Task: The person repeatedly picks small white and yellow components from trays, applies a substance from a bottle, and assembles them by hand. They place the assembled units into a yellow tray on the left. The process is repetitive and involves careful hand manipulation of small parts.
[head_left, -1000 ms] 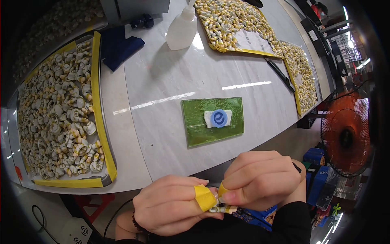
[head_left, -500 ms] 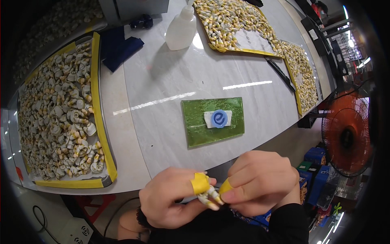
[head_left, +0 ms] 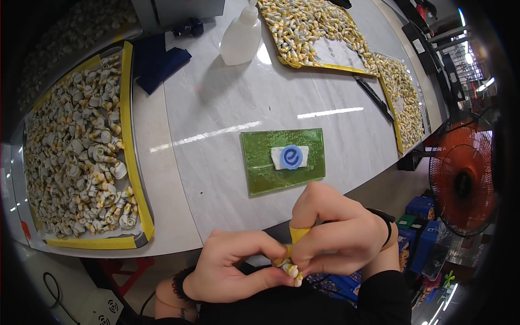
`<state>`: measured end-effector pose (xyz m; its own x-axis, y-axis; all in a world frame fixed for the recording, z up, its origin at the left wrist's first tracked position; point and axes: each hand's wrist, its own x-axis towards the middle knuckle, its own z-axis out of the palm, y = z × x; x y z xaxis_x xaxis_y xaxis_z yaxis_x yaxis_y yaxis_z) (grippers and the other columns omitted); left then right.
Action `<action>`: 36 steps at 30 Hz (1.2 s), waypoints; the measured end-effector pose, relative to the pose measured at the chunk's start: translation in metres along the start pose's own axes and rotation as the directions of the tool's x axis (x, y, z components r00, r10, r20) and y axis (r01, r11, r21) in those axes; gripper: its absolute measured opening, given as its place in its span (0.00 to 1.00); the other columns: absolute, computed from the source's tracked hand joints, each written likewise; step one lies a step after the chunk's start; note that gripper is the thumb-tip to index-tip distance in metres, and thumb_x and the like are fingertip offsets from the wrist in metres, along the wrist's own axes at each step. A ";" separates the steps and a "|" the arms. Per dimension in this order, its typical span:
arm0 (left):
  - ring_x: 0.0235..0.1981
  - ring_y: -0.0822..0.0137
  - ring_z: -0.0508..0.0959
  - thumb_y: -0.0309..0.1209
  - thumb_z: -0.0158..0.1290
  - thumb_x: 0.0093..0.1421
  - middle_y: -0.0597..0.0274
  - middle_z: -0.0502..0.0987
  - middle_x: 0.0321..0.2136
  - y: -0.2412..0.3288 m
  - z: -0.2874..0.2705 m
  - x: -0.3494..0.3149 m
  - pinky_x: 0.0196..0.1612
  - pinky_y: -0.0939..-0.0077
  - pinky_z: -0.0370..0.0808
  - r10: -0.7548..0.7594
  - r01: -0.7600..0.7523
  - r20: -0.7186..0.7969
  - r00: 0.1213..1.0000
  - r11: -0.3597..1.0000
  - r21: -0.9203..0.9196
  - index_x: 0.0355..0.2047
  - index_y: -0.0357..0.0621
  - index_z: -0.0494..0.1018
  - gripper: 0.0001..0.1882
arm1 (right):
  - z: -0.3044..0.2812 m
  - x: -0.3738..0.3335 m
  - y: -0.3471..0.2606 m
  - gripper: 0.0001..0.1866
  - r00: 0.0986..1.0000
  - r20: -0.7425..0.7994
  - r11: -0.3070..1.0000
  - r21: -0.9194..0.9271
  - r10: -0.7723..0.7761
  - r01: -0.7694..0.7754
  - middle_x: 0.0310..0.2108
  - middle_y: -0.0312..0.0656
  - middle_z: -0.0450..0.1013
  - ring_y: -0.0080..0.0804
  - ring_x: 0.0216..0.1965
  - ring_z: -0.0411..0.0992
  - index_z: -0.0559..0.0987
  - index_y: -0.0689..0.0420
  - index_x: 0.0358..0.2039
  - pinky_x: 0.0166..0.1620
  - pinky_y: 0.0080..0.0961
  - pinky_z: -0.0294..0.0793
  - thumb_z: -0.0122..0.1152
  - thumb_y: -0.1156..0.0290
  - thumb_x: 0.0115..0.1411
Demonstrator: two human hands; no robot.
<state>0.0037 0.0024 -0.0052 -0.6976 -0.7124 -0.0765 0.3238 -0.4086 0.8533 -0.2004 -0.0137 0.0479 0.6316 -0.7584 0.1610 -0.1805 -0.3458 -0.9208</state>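
Note:
Close to my body, below the table's front edge, I pinch a small white-and-yellow moulded piece (head_left: pixel 291 269) with both hands. My left hand (head_left: pixel 230 265) is closed, its thumb and forefinger on the piece from the left. From the right and above, my right hand (head_left: pixel 341 235) is closed on it too, fingertips partly hiding it. Yellow tape wraps a finger of the right hand; a bit of yellow also shows at the left fingertip. Beyond my hands a green slab (head_left: pixel 260 181) lies on the table, bearing a white block (head_left: pixel 304 154) with a blue disc (head_left: pixel 291 157) on top.
At left a yellow-edged tray (head_left: pixel 130 141) is full of similar pieces. Two more trays stand at the back right, with yellow rims (head_left: pixel 330 69) (head_left: pixel 391 116). A pump bottle (head_left: pixel 240 42), a dark blue cloth (head_left: pixel 162 70) and a thin black tool (head_left: pixel 374 99) lie around. An orange fan (head_left: pixel 465 179) stands at right.
My right hand has turned and come over toward the left, its fingers now above the piece. The left hand has shifted slightly right; the piece sits turned between the fingertips.

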 end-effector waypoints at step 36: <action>0.36 0.66 0.73 0.32 0.52 0.54 0.54 0.73 0.34 0.216 -0.217 0.064 0.40 0.75 0.69 0.505 0.257 -0.072 0.860 -0.307 0.916 0.48 0.34 0.66 0.22 | -0.063 -0.059 -0.017 0.09 0.902 -0.431 0.796 -0.533 0.037 -0.287 0.23 0.41 0.69 0.31 0.25 0.70 0.76 0.59 0.23 0.28 0.22 0.68 0.68 0.76 0.41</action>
<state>0.1678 -0.2556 0.0623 -0.3903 -0.8602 0.3281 -0.8644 0.4651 0.1911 -0.2821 0.0024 0.0767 0.2381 -0.9346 0.2642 -0.7269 -0.3519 -0.5898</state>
